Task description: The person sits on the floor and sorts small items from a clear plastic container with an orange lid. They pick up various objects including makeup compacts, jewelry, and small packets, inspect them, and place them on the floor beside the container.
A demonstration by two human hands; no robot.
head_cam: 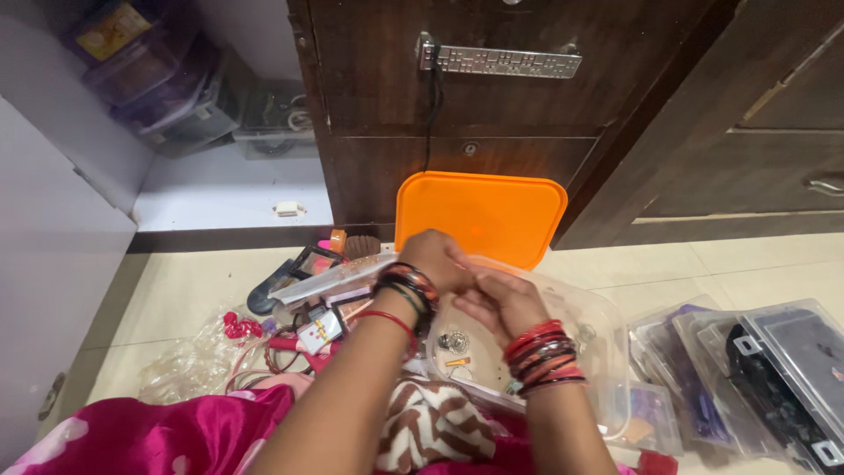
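Note:
My left hand and my right hand meet over a clear plastic box on the floor. The fingers of both are pinched together on something small that the hands hide. Both wrists carry several red and dark bangles. Inside the box lie a small round silver ornament and a tiny orange piece. An orange lid leans against the dark wooden cabinet just behind the hands.
A heap of cosmetics, a small mirror and red hair ties lies left of the box. Clear flat organiser cases are stacked at the right. Pink cloth covers my lap. A white shelf with storage boxes is at upper left.

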